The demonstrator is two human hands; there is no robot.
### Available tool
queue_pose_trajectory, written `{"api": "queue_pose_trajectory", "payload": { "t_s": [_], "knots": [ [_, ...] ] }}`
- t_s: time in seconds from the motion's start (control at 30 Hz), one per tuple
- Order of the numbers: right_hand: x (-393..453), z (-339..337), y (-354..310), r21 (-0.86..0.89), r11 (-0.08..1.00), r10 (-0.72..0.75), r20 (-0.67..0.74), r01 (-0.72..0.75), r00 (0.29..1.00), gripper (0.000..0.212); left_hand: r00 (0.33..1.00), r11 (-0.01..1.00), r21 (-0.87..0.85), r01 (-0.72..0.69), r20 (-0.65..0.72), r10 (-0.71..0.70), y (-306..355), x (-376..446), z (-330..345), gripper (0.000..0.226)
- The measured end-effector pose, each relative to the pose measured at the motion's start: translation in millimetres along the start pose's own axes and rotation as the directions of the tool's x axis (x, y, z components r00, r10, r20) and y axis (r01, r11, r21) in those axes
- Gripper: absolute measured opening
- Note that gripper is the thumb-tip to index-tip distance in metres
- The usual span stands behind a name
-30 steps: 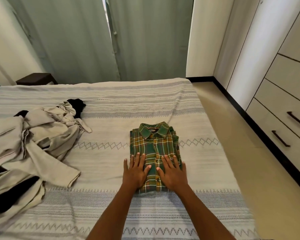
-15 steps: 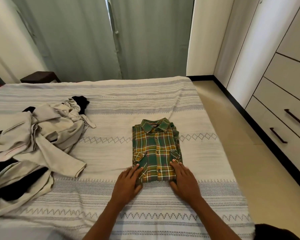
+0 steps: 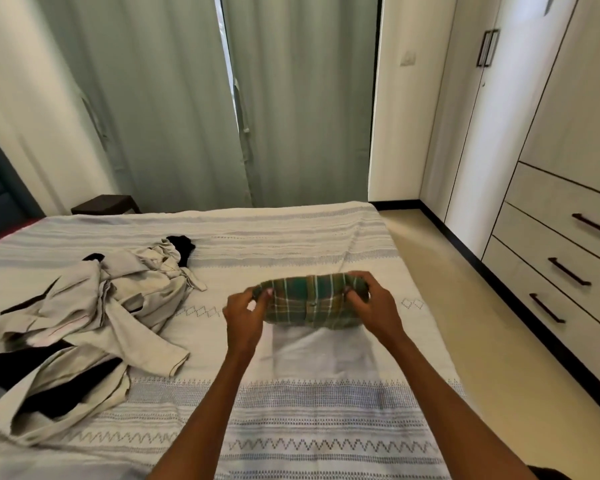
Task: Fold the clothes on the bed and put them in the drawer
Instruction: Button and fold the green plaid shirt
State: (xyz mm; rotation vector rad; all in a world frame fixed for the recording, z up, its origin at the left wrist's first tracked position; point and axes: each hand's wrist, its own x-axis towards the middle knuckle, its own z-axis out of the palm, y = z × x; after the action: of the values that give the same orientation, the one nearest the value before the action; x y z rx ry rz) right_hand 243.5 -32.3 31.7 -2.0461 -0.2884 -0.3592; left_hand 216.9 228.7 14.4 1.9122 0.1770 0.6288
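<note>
Folded plaid shirt (image 3: 310, 303) now lifted off bed (image 3: 326, 427) — hands (image 3: 246, 311) (image 3: 374, 306) gripping its ends, beige clothes heap (image 3: 94, 317) left.

The plaid shirt (image 3: 309, 303) looks like soft matt woven cloth, the bedspread (image 3: 291, 410) coarser textured weave, the drawers (image 3: 548, 258) smooth, perhaps laminate.

Plaid shirt (image 3: 310, 303) ends hidden behind fingers; clothes pile (image 3: 84, 327) (beige, black) cut off at left edge.
</note>
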Motion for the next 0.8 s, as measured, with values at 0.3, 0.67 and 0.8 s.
{"api": "queue_pose_trajectory", "payload": {
  "t_s": [0.3, 0.67, 0.8],
  "knots": [
    [7, -41, -88, 0.293, 0.948, 0.128, -0.007, -0.121, 0.992, 0.026, 1.000, 0.979, -0.203, 0.015, 0.002, -0.015, 103, 7, -41, 0.032],
    [-23, 11, 21, -0.192, 0.916, 0.398, 0.305, -0.353, 0.865, 0.027, 0.933, 0.921, 0.261, 0.288, 0.139, -0.331, -23, -36, -19, 0.045],
    [-37, 18, 15, -0.114, 0.925, 0.381, 0.256, -0.364, 0.888, 0.019, 0.925, 0.934, 0.125, 0.335, 0.147, -0.351, -25, -50, -21, 0.036]
  ]
}}
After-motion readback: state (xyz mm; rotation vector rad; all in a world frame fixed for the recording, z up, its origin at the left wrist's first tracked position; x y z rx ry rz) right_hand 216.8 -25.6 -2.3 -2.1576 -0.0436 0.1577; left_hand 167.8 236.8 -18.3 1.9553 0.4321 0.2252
